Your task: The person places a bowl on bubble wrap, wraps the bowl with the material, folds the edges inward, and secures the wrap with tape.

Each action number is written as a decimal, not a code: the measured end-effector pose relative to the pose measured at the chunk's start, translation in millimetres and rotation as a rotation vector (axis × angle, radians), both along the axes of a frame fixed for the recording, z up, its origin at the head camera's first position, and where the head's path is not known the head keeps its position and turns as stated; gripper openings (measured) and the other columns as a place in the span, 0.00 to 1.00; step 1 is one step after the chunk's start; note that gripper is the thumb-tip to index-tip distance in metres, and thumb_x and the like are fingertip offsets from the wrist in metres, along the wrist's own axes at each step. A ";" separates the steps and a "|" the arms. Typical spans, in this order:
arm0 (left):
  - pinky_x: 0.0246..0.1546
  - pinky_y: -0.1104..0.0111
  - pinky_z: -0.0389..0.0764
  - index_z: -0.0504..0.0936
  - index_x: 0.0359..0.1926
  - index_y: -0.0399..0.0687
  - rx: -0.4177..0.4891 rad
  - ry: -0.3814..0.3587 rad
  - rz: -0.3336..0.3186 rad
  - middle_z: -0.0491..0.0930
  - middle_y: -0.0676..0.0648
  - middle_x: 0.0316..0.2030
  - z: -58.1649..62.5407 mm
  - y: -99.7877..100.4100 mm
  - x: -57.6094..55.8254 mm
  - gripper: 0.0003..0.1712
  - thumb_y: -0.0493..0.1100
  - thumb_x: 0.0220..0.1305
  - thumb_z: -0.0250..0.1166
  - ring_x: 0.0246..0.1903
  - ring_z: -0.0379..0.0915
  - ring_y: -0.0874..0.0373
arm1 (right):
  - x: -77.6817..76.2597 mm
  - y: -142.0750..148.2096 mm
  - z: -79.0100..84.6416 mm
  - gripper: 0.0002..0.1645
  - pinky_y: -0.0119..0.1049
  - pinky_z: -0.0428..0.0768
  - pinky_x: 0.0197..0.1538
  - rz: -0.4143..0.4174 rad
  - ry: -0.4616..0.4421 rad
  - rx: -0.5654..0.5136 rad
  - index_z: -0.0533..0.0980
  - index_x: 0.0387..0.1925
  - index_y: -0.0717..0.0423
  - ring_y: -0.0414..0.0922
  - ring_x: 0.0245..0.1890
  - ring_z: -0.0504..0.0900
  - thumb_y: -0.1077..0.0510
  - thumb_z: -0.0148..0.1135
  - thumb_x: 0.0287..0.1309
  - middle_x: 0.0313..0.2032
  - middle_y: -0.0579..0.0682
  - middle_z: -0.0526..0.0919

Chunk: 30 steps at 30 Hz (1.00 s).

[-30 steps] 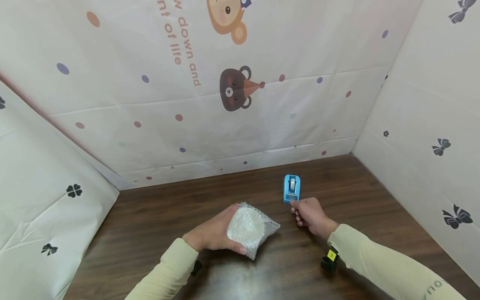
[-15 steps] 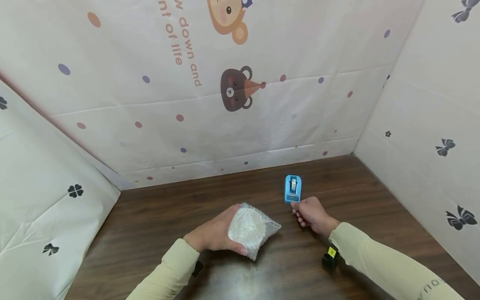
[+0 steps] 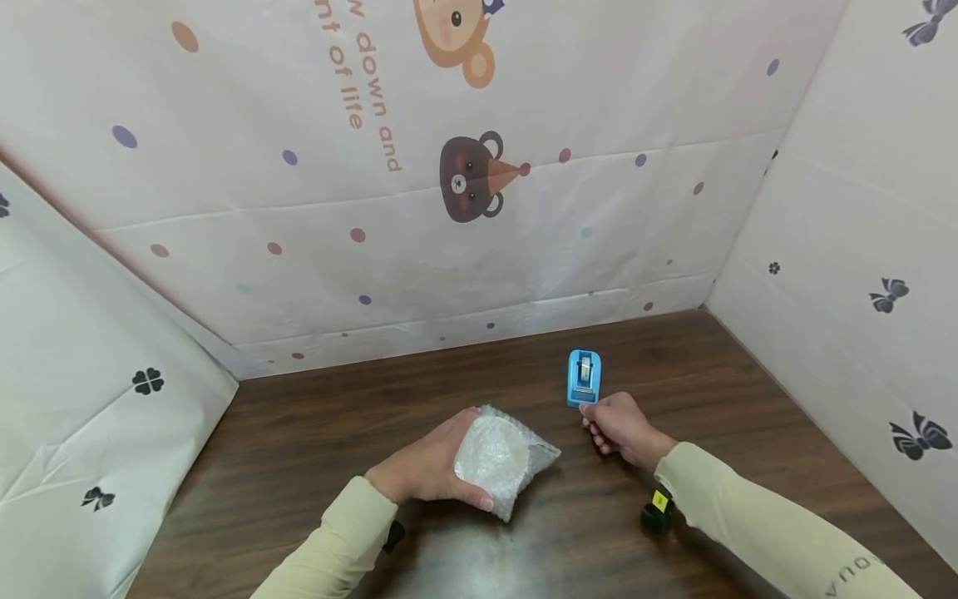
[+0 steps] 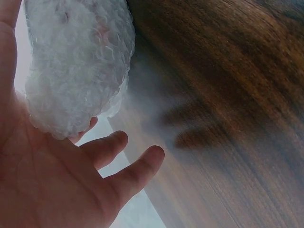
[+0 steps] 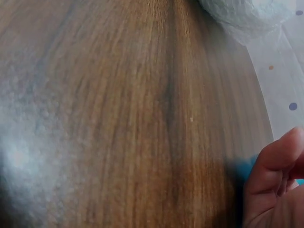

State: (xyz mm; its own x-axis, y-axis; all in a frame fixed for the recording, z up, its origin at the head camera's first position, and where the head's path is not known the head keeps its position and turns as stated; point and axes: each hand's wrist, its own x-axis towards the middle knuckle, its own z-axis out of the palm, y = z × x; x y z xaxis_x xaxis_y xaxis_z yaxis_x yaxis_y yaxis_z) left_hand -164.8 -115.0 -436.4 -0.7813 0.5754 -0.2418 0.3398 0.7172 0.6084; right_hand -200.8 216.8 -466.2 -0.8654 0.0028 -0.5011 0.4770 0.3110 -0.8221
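In the head view my left hand point(image 3: 430, 462) grips a bubble-wrapped bundle point(image 3: 494, 457), its thumb along the near side. Up close in the left wrist view, the bubble wrap point(image 4: 80, 66) lies against the palm and two fingers stick out apart from it. A blue tape dispenser point(image 3: 584, 378) with a small roll of clear tape sits on the table at the back right. My right hand point(image 3: 624, 428) is at its front end, fingers curled and thumb and forefinger pinched together at the tape's end; the clear strip itself is too small to make out.
The dark wood table point(image 3: 337, 416) meets a printed cloth backdrop point(image 3: 419, 266) at the back. Another white cloth wall point(image 3: 838, 291) stands to the right, and one more point(image 3: 97, 399) to the left.
Both hands, the bundle and the dispenser hold almost the same places. The right hand has turned or shifted only very slightly.
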 end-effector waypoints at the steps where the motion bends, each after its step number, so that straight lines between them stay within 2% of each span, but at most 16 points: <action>1: 0.79 0.48 0.60 0.41 0.84 0.42 0.001 -0.001 0.000 0.45 0.40 0.84 0.0 -0.2 0.0 0.79 0.71 0.48 0.80 0.83 0.46 0.45 | -0.8 -0.4 -0.2 0.21 0.29 0.75 0.21 0.000 0.000 0.004 0.79 0.31 0.64 0.38 0.16 0.72 0.54 0.54 0.79 0.18 0.46 0.74; 6: 0.79 0.47 0.60 0.42 0.84 0.42 -0.019 0.007 0.006 0.45 0.40 0.84 2.0 -4.1 0.8 0.79 0.71 0.48 0.80 0.83 0.45 0.45 | -4.3 -8.6 -1.8 0.18 0.28 0.75 0.20 0.050 -0.010 0.045 0.78 0.26 0.63 0.38 0.14 0.71 0.59 0.56 0.74 0.16 0.46 0.73; 9: 0.79 0.48 0.60 0.42 0.84 0.43 -0.048 0.012 0.006 0.44 0.41 0.84 3.4 -5.8 1.2 0.79 0.73 0.48 0.79 0.83 0.44 0.45 | -1.7 -13.5 -1.8 0.19 0.29 0.76 0.20 0.108 0.013 0.061 0.78 0.25 0.62 0.39 0.14 0.71 0.59 0.56 0.74 0.17 0.46 0.73; 12: 0.79 0.48 0.61 0.41 0.85 0.45 -0.050 0.018 -0.008 0.42 0.41 0.85 3.8 -4.1 0.1 0.79 0.73 0.48 0.78 0.84 0.43 0.44 | 2.2 -16.3 3.3 0.20 0.32 0.77 0.24 0.175 0.090 0.071 0.78 0.27 0.62 0.42 0.18 0.74 0.55 0.56 0.77 0.20 0.48 0.74; 17: 0.74 0.46 0.68 0.45 0.84 0.48 -0.050 0.050 -0.011 0.46 0.41 0.84 5.8 -1.2 -0.9 0.77 0.73 0.47 0.79 0.82 0.48 0.41 | -3.2 -31.0 24.9 0.18 0.39 0.81 0.36 0.354 0.263 0.045 0.78 0.35 0.63 0.47 0.30 0.78 0.53 0.56 0.77 0.29 0.53 0.78; 20: 0.74 0.46 0.68 0.47 0.84 0.46 -0.048 0.062 -0.011 0.51 0.40 0.82 6.9 -1.6 -0.5 0.77 0.72 0.46 0.79 0.80 0.52 0.42 | -9.2 -46.1 37.7 0.16 0.39 0.81 0.41 0.473 0.293 -0.018 0.78 0.41 0.65 0.48 0.34 0.78 0.54 0.55 0.78 0.34 0.54 0.80; 23: 0.75 0.48 0.68 0.48 0.84 0.43 -0.012 0.069 -0.024 0.56 0.39 0.81 6.5 -1.8 -0.3 0.76 0.72 0.47 0.80 0.78 0.58 0.45 | -14.3 -62.1 45.9 0.16 0.37 0.80 0.39 0.559 0.278 -0.082 0.77 0.43 0.67 0.46 0.33 0.77 0.55 0.55 0.78 0.34 0.52 0.80; 26: 0.72 0.51 0.72 0.48 0.84 0.43 0.036 0.082 -0.043 0.61 0.41 0.78 4.7 -1.0 -1.0 0.76 0.71 0.47 0.80 0.73 0.65 0.49 | -17.6 -77.8 52.8 0.14 0.34 0.78 0.34 0.595 0.256 -0.110 0.79 0.43 0.67 0.44 0.28 0.75 0.57 0.55 0.78 0.30 0.50 0.79; 30: 0.70 0.54 0.74 0.42 0.84 0.42 0.063 0.076 -0.033 0.62 0.43 0.78 2.4 1.0 -1.9 0.80 0.72 0.46 0.80 0.70 0.68 0.54 | -21.1 -96.2 58.5 0.13 0.32 0.72 0.28 0.630 0.245 -0.052 0.82 0.37 0.62 0.43 0.22 0.71 0.58 0.57 0.76 0.24 0.48 0.77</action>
